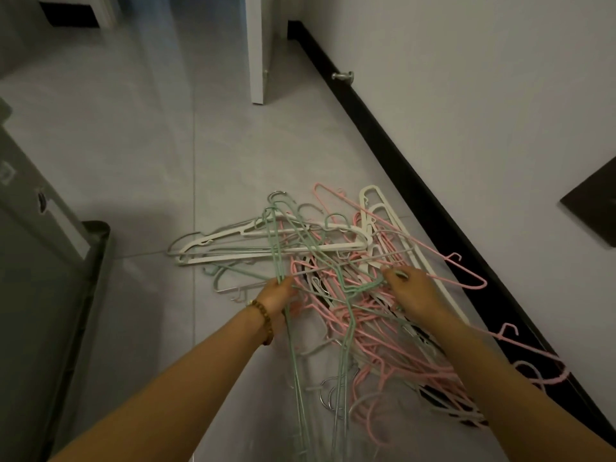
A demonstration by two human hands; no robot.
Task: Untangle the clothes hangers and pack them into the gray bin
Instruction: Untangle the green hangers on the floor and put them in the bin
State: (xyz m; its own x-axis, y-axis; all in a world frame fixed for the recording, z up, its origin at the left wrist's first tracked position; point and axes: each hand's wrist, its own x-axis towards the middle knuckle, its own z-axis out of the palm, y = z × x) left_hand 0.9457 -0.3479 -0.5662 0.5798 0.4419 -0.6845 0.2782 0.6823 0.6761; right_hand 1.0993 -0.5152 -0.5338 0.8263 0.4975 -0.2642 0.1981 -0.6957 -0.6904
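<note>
A tangled heap of clothes hangers (363, 315) in pink, green, white and grey lies on the tiled floor beside the wall. My left hand (278, 295), with a bead bracelet at the wrist, is closed around the long bars of several green hangers (279, 248) that rise out of the heap. My right hand (411, 291) pinches the hook end of a green hanger (361, 288) near the middle of the pile. The gray bin (91, 261) stands at the left, only its rim and side showing.
A black baseboard (393, 155) runs along the white wall on the right, with a metal door stop (343, 76) on it. A white door edge (257, 61) stands at the back. Grey furniture (30, 208) sits left of the bin. A dark panel (593, 201) hangs on the wall.
</note>
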